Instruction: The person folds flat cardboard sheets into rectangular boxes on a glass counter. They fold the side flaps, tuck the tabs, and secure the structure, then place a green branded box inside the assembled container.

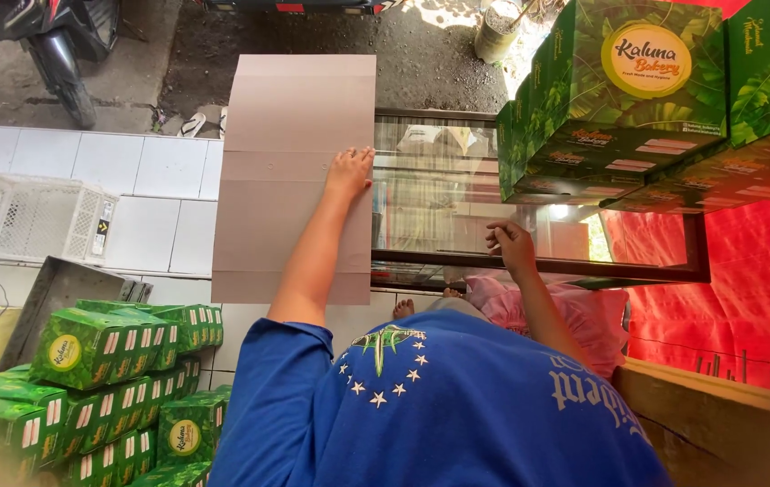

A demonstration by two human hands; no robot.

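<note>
At cardboard sheet right edge | left hand flat, open | right hand curled, empty, at glass case

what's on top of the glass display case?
Stacked green cartons sit along its right end; the right hand touches the case's front frame. Whatever lies beneath the cartons is covered. The left hand presses flat cardboard beside it.

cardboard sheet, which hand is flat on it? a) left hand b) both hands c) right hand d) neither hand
a: the left hand lies palm down near the right edge of the flat brown cardboard sheet, while the right hand is off to the side over the glass display case, clear of the sheet.
</note>
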